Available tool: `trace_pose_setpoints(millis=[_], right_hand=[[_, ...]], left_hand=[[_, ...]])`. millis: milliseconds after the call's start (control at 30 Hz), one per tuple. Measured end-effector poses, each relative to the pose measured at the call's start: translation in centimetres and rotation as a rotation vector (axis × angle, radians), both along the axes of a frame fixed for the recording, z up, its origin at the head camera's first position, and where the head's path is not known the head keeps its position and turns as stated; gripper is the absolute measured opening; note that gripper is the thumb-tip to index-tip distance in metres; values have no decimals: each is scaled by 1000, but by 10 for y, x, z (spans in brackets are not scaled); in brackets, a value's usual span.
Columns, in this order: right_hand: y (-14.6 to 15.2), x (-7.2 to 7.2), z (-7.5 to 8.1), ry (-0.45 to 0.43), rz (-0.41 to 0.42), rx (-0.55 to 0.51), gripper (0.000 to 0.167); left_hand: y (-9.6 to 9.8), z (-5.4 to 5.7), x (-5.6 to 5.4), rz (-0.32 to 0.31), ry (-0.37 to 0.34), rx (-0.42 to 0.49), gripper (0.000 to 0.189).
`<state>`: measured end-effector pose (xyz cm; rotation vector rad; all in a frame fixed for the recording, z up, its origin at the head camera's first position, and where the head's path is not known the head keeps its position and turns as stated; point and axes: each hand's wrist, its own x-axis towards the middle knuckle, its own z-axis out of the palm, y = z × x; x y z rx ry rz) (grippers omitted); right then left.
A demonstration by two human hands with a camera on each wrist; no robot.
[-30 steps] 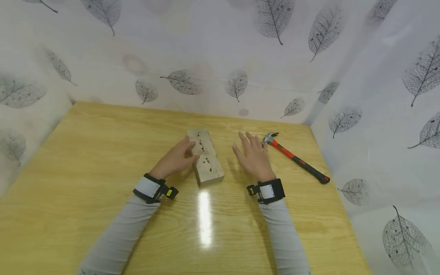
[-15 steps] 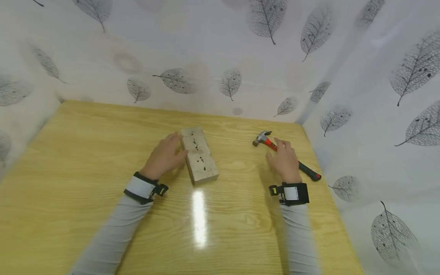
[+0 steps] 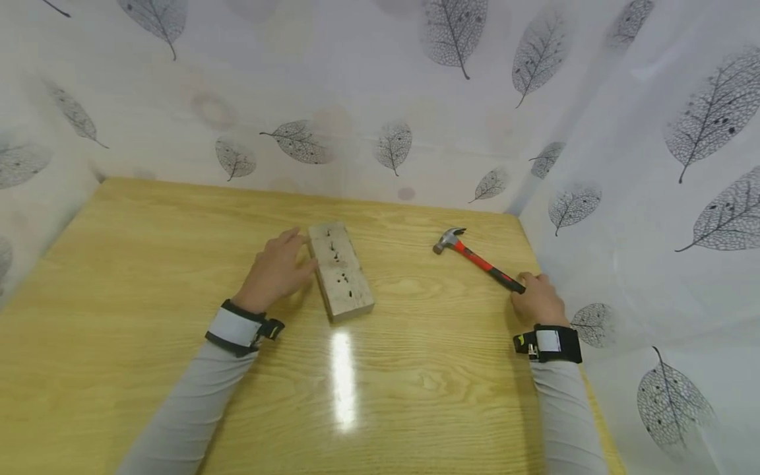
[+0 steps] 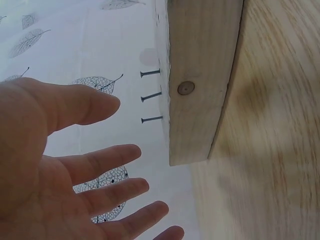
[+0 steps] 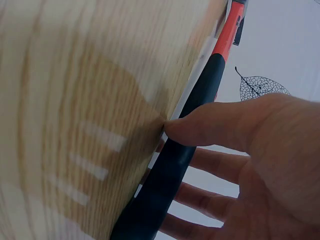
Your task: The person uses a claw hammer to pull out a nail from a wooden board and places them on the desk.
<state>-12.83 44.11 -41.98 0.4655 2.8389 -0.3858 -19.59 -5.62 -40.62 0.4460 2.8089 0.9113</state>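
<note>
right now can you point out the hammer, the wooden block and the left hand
hammer (image 3: 477, 260): head view, on the red part of its handle
wooden block (image 3: 340, 268): head view, on its top face
left hand (image 3: 270, 274): head view, on the back of it

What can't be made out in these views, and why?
Head view: butt of the hammer handle, hidden by the right hand.
Head view: the nails in the wooden block, too small to count.
Left wrist view: one block end, cut off by the top edge; part of the left hand, by the bottom edge.
Right wrist view: parts of the fingers, behind the handle; most of the hammer head, past the top edge.
</note>
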Motion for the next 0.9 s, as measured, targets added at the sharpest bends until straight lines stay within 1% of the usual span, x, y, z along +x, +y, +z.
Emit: trace_pose_setpoints(millis=[200, 333, 433, 500, 567, 767, 900], right_hand=[[5, -6, -6, 78, 61, 44, 47], [6, -10, -10, 88, 92, 76, 40], [6, -10, -12, 84, 103, 80, 30], [7, -8, -11, 91, 99, 81, 26], [8, -5, -10, 104, 91, 101, 29], [2, 0, -2, 181, 38, 231, 40], [-7, 0, 6, 262, 35, 313, 39]], left_hand=[[-5, 3, -1, 49, 27, 0, 53], [-8, 5, -1, 56, 14, -24, 54], [-10, 7, 0, 67, 1, -32, 54], [-12, 8, 1, 81, -6, -32, 54], [-14, 9, 1, 92, -14, -37, 54], [-20, 13, 1, 103, -30, -53, 56], [-26, 17, 1, 111, -17, -58, 56]])
